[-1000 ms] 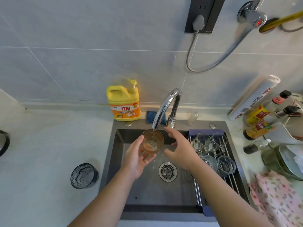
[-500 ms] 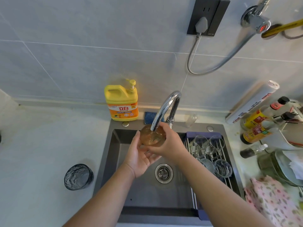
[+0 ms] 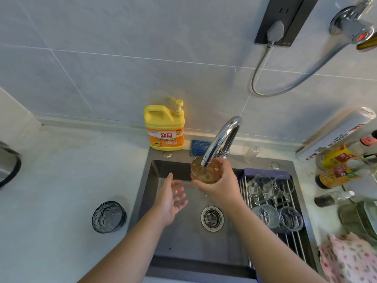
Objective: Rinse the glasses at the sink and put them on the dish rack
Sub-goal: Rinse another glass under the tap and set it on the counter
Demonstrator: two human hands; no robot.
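My right hand (image 3: pixel 221 185) grips an amber glass (image 3: pixel 204 171) right under the spout of the chrome faucet (image 3: pixel 221 139), above the dark sink (image 3: pixel 183 237). Just left of it, my left hand (image 3: pixel 170 198) hangs over the basin with wet, spread fingers and holds nothing. A dark ribbed glass (image 3: pixel 108 217) stands on the counter left of the sink. Several clear glasses (image 3: pixel 265 216) lie on the dish rack (image 3: pixel 293 244) across the sink's right side.
A yellow dish soap bottle (image 3: pixel 164 127) and a blue sponge (image 3: pixel 199 147) sit behind the sink. Sauce bottles (image 3: pixel 336 160) and a floral cloth (image 3: pixel 350 260) crowd the right counter. The drain (image 3: pixel 212 217) lies mid-basin. A dark round object (image 3: pixel 9 166) sits at the far left.
The amber glass passed from my left hand to my right hand under the faucet. My left hand let go and dropped away to the left, fingers spread.
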